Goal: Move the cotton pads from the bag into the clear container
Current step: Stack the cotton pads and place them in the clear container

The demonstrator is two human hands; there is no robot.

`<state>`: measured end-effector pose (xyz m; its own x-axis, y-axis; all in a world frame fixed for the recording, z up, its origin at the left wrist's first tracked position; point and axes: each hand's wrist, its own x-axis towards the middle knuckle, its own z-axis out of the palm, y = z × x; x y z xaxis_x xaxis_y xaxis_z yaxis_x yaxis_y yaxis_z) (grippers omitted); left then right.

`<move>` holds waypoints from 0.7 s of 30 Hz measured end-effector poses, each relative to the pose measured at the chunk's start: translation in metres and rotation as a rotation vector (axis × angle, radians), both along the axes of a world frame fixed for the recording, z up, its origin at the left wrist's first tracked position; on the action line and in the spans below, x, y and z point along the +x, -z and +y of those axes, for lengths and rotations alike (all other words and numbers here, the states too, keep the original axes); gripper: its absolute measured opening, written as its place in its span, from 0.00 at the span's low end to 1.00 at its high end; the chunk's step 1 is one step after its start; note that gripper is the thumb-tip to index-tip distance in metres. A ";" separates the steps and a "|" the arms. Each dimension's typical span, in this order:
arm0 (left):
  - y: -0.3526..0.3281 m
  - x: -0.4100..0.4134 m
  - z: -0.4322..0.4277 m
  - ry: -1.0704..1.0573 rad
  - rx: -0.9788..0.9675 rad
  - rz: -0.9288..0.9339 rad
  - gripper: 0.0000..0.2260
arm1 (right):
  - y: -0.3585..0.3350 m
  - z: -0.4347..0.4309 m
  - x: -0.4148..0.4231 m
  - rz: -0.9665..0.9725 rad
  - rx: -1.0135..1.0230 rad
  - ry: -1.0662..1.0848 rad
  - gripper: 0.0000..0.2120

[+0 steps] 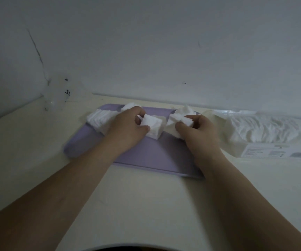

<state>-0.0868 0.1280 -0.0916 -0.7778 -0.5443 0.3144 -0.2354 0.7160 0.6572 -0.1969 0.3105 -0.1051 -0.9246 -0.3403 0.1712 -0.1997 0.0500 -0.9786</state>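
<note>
— Status? Left hand (pixel 128 127) pinches a stack of pads (pixel 152 126); right hand (pixel 195 131) fingers grip a loose bunch, both over the tray (pixel 146 156).

— Square the stacks first; bag (pixel 260 131) lies right (container (pixel 57 93) far left, dim).

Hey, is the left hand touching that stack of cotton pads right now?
Touching. The head view shows the left hand with its fingers wrapped around the stack of cotton pads.
</note>
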 end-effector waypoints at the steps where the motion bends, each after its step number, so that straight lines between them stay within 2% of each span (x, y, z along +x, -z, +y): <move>1: 0.000 0.005 0.000 -0.005 -0.037 0.034 0.12 | 0.001 -0.002 0.001 0.001 0.009 -0.003 0.11; 3: 0.001 0.009 0.002 -0.006 -0.101 0.084 0.12 | 0.003 -0.003 0.001 -0.002 0.014 -0.009 0.11; 5: 0.003 0.011 0.004 -0.016 -0.076 0.113 0.09 | 0.004 -0.002 0.000 -0.015 0.001 -0.011 0.11; 8: 0.003 0.014 0.006 -0.006 0.102 0.133 0.09 | 0.006 -0.002 -0.002 -0.027 -0.009 -0.007 0.12; 11: -0.002 0.020 0.006 0.032 0.240 0.111 0.13 | 0.007 -0.003 -0.003 -0.005 0.008 -0.002 0.08; 17: -0.012 0.027 0.011 -0.008 0.476 0.218 0.04 | 0.006 -0.002 0.000 0.018 0.006 -0.006 0.09; 21: -0.018 0.028 0.015 0.033 0.632 0.256 0.07 | 0.005 0.000 0.003 0.022 0.002 -0.026 0.11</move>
<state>-0.0584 0.1433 -0.0734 -0.7403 -0.6615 0.1200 -0.0015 0.1801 0.9837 -0.1935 0.3105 -0.1105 -0.9115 -0.3643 0.1907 -0.2225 0.0469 -0.9738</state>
